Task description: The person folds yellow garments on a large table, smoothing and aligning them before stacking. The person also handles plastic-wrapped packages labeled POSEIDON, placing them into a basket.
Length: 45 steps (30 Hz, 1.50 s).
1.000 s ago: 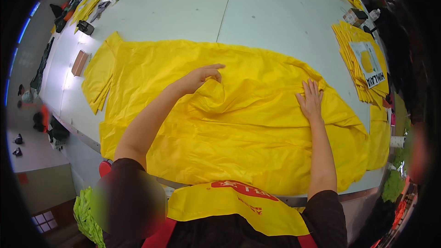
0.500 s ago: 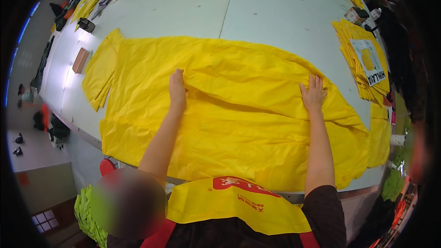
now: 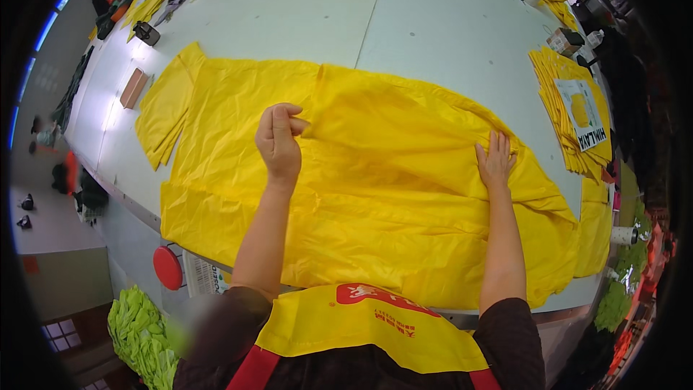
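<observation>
Left hand (image 3: 279, 141) pinches a fold of the yellow sheet (image 3: 375, 195), probably lifting it; right hand (image 3: 495, 162), at three o'clock, presses flat, fingers spread, anchoring it to the counter (image 3: 433, 22).

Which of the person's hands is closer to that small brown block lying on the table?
Left. The left hand pinches the yellow sheet a short way right of the brown block; the right hand lies flat on the sheet, much farther off.
</observation>
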Available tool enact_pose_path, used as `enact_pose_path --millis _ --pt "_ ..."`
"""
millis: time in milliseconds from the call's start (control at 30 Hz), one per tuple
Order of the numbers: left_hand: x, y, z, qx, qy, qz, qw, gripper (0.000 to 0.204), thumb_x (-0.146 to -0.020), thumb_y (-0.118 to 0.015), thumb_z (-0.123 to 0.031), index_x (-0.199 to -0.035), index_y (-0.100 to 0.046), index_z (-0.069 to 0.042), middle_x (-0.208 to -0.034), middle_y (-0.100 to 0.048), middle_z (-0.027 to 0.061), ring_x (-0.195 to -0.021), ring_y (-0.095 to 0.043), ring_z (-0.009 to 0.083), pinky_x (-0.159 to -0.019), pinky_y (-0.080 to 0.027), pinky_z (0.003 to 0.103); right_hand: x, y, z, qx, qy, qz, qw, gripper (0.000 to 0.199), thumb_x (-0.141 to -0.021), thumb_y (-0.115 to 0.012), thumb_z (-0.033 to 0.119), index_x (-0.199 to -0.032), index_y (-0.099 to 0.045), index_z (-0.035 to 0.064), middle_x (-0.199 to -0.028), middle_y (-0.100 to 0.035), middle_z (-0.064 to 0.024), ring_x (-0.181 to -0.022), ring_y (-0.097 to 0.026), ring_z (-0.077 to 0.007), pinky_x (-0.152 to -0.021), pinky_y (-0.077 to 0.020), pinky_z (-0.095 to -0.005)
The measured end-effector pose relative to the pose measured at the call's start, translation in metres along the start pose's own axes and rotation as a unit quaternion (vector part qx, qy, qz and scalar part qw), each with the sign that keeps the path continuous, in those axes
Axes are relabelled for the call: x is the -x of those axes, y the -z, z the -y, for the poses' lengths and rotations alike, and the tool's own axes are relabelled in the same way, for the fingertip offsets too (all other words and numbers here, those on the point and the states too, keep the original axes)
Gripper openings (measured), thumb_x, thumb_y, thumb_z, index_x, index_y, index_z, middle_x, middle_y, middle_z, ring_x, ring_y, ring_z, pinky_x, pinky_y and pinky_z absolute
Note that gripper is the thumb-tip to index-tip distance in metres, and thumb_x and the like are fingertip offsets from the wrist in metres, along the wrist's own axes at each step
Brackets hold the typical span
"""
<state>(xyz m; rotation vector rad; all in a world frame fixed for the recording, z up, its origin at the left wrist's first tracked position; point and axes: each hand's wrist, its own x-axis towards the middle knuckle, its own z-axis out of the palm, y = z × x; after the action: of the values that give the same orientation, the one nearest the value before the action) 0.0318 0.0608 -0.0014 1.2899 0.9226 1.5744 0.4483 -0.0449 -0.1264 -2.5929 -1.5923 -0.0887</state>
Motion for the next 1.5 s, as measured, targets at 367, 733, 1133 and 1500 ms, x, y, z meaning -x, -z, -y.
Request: enact_pose_path --millis 367,733,1133,1500 --pt "0.023 0.056 0.084 0.272 0.349 -0.040 0.896 0.032 -0.090 -0.047 -0.014 -0.118 -0.047 0.000 -0.110 -0.055 0.0127 -0.104 -0.051 0.0226 -0.086 -0.043 0.034 0.000 0.004 0.003 -0.006 -0.009 0.012 1.000 0.062 -0.088 -0.044 0.048 -0.136 -0.033 0.0103 -0.145 -0.025 -0.0121 -0.135 -0.020 -0.0278 -0.102 -0.0156 -0.0593" --pt "0.020 0.011 0.098 0.136 0.193 -0.056 0.970 0.035 -0.082 -0.051 0.001 -0.117 -0.045 0.002 -0.110 -0.054 0.0091 -0.091 -0.056 0.0161 -0.080 -0.048 0.027 0.000 0.009 0.007 -0.008 -0.014 0.020 1.000 0.061 -0.088 -0.043 0.047 -0.136 -0.033 0.0112 -0.145 -0.025 -0.0109 -0.135 -0.019 -0.0272 -0.103 -0.0150 -0.0593" --pt "-0.033 -0.002 0.049 -0.297 -0.061 0.038 0.952 0.009 -0.077 -0.047 0.000 -0.080 -0.055 0.001 -0.075 -0.058 0.0147 -0.064 -0.054 0.0288 -0.056 -0.042 0.034 -0.003 0.007 0.004 0.016 -0.009 0.035 0.999 0.061 -0.089 -0.042 0.048 -0.136 -0.033 0.0102 -0.144 -0.027 -0.0124 -0.134 -0.021 -0.0275 -0.103 -0.0164 -0.0574" --pt "0.000 0.066 0.072 -0.426 -0.074 0.049 0.900 0.025 -0.080 -0.052 -0.008 -0.104 -0.060 -0.008 -0.103 -0.061 0.0125 -0.096 -0.057 0.0306 -0.083 -0.045 0.039 -0.008 0.018 0.019 -0.055 0.046 -0.067 0.995 0.054 -0.087 -0.050 0.042 -0.130 -0.042 0.0083 -0.138 -0.037 -0.0132 -0.129 -0.029 -0.0342 -0.101 -0.0209 -0.0581"
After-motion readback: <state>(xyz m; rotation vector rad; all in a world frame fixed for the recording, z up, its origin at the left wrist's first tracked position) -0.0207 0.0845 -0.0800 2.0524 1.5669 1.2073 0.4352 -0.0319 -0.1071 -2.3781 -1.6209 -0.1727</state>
